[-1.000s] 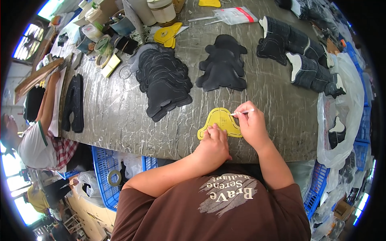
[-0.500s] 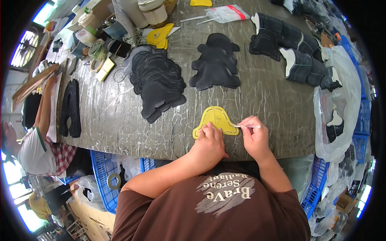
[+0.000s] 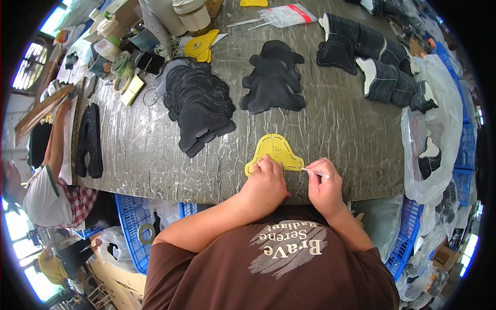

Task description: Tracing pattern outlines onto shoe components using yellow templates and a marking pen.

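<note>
A yellow, bell-shaped template (image 3: pixel 279 147) with slots along its edge lies flat near the front of the table. My left hand (image 3: pixel 266 185) rests on its lower left part, fingers laid out and pressing from above. Pinched in my right hand (image 3: pixel 326 185) is a slim white pen (image 3: pixel 319 174). Its tip touches or nearly touches the template's lower right corner. Whatever lies under the template is hidden. Beyond it sit a small stack of black cut pieces (image 3: pixel 273 77) and, to the left, a fanned pile of black pieces with pale lines (image 3: pixel 200 103).
Bundled black pieces with white edging (image 3: pixel 385 80) stand at right, beside a clear plastic bag (image 3: pixel 413 155). Tubs, tape and cups (image 3: pixel 121 64) crowd the far left. More yellow templates (image 3: pixel 202 45) lie behind. At left another person's arm (image 3: pixel 56 134) reaches over the table.
My right hand and the pen have moved slightly down, from the template's right edge to its lower right corner. My left hand still rests on the template. The whole view has shifted a little.
</note>
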`<action>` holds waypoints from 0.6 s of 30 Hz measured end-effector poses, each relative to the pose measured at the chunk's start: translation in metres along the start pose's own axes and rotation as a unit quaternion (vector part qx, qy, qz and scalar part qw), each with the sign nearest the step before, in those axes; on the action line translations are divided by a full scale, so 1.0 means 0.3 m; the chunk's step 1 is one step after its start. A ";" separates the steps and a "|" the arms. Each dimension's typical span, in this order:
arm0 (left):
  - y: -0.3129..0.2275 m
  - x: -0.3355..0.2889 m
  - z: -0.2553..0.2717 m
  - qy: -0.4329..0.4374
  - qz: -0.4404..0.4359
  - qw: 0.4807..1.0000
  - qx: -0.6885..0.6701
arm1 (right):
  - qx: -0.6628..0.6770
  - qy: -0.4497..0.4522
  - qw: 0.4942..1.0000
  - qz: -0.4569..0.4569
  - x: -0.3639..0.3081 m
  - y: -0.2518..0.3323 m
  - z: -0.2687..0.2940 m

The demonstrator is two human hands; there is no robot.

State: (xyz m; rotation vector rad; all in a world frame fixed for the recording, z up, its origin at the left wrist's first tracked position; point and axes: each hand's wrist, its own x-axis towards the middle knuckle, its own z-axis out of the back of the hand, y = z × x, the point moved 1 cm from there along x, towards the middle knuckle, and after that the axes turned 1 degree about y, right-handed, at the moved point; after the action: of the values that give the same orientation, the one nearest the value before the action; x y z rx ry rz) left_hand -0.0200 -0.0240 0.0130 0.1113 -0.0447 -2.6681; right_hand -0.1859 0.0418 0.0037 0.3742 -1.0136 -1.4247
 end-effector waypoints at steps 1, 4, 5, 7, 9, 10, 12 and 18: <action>0.020 0.018 0.022 0.065 0.003 0.996 -0.059 | 0.000 0.001 1.000 0.000 0.001 -0.003 -0.003; 0.125 0.074 0.040 0.086 0.016 0.980 -0.180 | -0.011 0.003 1.000 -0.004 0.006 -0.001 0.000; 0.178 0.098 0.047 0.089 0.042 0.967 -0.234 | -0.019 0.006 1.000 -0.006 0.010 0.002 0.003; 0.242 0.144 0.016 0.085 0.069 0.940 -0.325 | -0.023 0.012 1.000 -0.006 0.025 0.005 0.011; 0.277 0.176 0.011 0.126 0.083 0.925 -0.350 | -0.043 0.053 0.997 -0.046 0.052 0.010 0.025; 0.284 0.184 0.010 0.136 0.075 0.917 -0.366 | -0.041 0.054 0.997 -0.046 0.068 0.020 0.025; 0.300 0.190 -0.002 0.148 0.070 0.909 -0.382 | -0.007 0.066 0.998 -0.020 0.107 0.049 0.010; 0.308 0.201 0.000 0.139 0.057 0.895 -0.420 | 0.083 0.121 0.988 0.048 0.143 0.087 -0.135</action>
State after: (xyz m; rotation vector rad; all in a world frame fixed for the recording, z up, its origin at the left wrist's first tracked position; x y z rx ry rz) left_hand -0.0317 -0.1338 0.0135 0.1936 1.1345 -2.2946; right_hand -0.1457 -0.0071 0.0157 0.5968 -0.9407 -1.1800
